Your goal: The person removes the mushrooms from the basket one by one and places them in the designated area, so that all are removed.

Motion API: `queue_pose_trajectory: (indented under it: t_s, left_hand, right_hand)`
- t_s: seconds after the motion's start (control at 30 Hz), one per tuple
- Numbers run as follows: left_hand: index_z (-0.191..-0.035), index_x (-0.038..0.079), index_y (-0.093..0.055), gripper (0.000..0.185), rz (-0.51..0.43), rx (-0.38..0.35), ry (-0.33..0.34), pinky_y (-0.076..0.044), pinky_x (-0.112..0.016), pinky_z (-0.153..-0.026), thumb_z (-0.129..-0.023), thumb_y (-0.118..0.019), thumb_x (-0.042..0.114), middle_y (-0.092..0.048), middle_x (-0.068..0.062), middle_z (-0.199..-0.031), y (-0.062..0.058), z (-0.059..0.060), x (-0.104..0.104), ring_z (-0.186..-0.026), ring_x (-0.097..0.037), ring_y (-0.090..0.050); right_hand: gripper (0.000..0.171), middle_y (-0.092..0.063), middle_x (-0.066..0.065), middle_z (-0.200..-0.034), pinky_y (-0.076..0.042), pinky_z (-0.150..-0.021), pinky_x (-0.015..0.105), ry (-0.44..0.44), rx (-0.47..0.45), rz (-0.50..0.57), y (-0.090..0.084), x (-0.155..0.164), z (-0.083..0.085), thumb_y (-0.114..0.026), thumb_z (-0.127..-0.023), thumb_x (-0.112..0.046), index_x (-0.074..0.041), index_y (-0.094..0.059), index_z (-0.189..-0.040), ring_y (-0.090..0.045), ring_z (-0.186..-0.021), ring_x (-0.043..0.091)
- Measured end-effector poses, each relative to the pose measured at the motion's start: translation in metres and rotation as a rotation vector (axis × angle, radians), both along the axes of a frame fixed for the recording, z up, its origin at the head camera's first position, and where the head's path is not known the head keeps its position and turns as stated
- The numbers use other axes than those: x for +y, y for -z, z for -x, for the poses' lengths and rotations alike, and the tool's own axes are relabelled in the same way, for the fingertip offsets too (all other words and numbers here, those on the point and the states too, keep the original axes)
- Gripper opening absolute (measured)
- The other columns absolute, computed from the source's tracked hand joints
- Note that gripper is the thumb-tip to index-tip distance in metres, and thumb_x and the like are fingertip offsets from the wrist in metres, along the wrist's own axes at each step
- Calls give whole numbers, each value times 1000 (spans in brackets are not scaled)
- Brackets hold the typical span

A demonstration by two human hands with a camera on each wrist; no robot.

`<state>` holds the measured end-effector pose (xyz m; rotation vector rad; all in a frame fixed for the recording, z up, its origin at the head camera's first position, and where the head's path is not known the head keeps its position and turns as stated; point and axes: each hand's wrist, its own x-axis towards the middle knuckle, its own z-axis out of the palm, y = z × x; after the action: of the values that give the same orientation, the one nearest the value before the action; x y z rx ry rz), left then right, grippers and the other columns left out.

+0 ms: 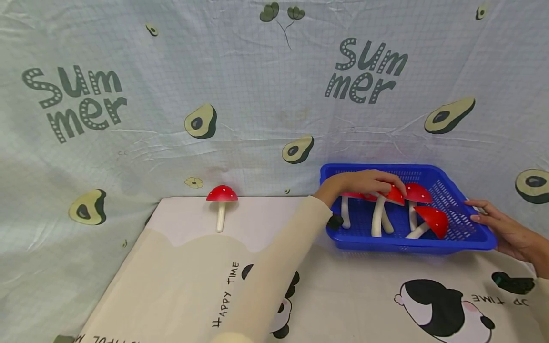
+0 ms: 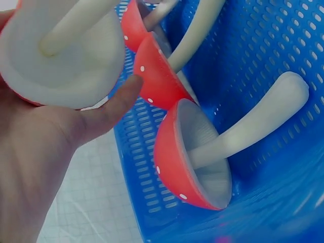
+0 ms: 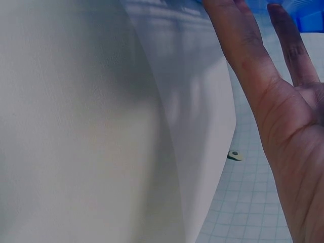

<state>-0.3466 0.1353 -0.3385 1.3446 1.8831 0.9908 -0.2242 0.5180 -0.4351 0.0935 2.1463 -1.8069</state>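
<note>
From the head cam, your left hand point(image 1: 371, 182) has a mushroom point(image 1: 377, 219) by its cap point(image 1: 395, 196) in the basket point(image 1: 407, 246), I'd guess because the dome's easy to grab, while your right hand point(image 1: 506, 231) grips the basket's end, probably for steadiness. Left wrist cam shows its stem point(image 2: 78, 25) free beside other mushrooms point(image 2: 157, 73); right wrist cam just catches fingers point(image 3: 238, 40) reaching the basket.

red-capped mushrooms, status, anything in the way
Left hand holds red-capped mushroom by its cap. Right hand touches rim of blue basket. Other mushrooms alongside, none visibly blocking.
</note>
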Motion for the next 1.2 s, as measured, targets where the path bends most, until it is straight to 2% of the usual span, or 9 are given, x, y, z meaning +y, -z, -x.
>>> queue_pose_trajectory:
  t_s: [0.2,0.33,0.43,0.53,0.73,0.87,0.93,1.07,1.2]
  left_hand:
    - [-122,12,-62,23,-14,26,-16,-44,-18,-97,-106,-50,23,-56,2,-123,0,-1,-2,-114,-6,-50]
    - [-117,10,-60,17,-48,55,15,-46,-19,-94,-102,-60,20,-57,-1,-114,0,-1,-4,-108,-7,-52]
    - [-114,8,-60,15,-78,93,48,-47,-20,-93,-101,-60,16,-56,-4,-113,0,-1,-8,-108,-9,-50]
    - [-117,9,-60,18,-93,114,43,-45,-19,-95,-100,-60,17,-56,-3,-118,-1,-1,-13,-111,-8,-49]
    - [-139,18,-55,43,-70,192,-68,-42,-17,-100,-98,-64,27,-48,5,-139,-7,-5,-22,-125,-2,-38]
    - [-141,24,-49,54,-73,171,-178,-48,-19,-92,-93,-72,30,-44,3,-141,-12,-8,-26,-125,-6,-39]
    - [-140,23,-49,55,-99,165,-201,-50,-20,-90,-91,-73,29,-46,1,-141,-13,-8,-28,-125,-8,-42]
    - [-140,18,-55,50,-163,180,-161,-49,-20,-93,-93,-71,24,-51,-1,-142,-12,-8,-32,-123,-9,-47]
    - [-136,12,-58,38,-192,186,-109,-50,-20,-94,-99,-63,17,-55,-2,-139,-11,-11,-35,-118,-9,-52]
  right_hand:
    - [44,-55,-28,-101,-60,-77,53,4,1,-5,0,-1,-1,-42,-110,-22,-62,-38,-125,-71,-90,20]
    - [43,-53,-29,-101,-60,-78,53,9,-2,-13,1,-2,0,-42,-110,-22,-63,-37,-125,-71,-90,19]
    - [43,-53,-28,-101,-61,-77,52,10,-4,-8,1,-2,0,-42,-110,-22,-62,-38,-124,-70,-90,18]
    - [43,-53,-28,-101,-61,-77,52,11,-5,-9,1,-2,1,-43,-110,-22,-62,-38,-124,-70,-90,19]
    - [43,-50,-32,-103,-60,-78,52,16,10,-67,2,-3,2,-44,-110,-25,-65,-35,-124,-69,-90,16]
    - [44,-47,-24,-111,-61,-79,51,10,18,-100,1,-4,2,-43,-110,-26,-67,-33,-124,-68,-91,13]
    - [44,-46,-23,-111,-60,-79,51,11,15,-101,0,-4,2,-42,-110,-26,-67,-33,-124,-68,-91,13]
    - [44,-47,-31,-104,-60,-79,53,11,5,-85,1,-2,2,-43,-110,-26,-67,-34,-124,-69,-91,16]
    - [44,-48,-31,-104,-60,-79,54,7,1,-72,1,-2,2,-42,-110,-26,-66,-34,-124,-70,-91,17]
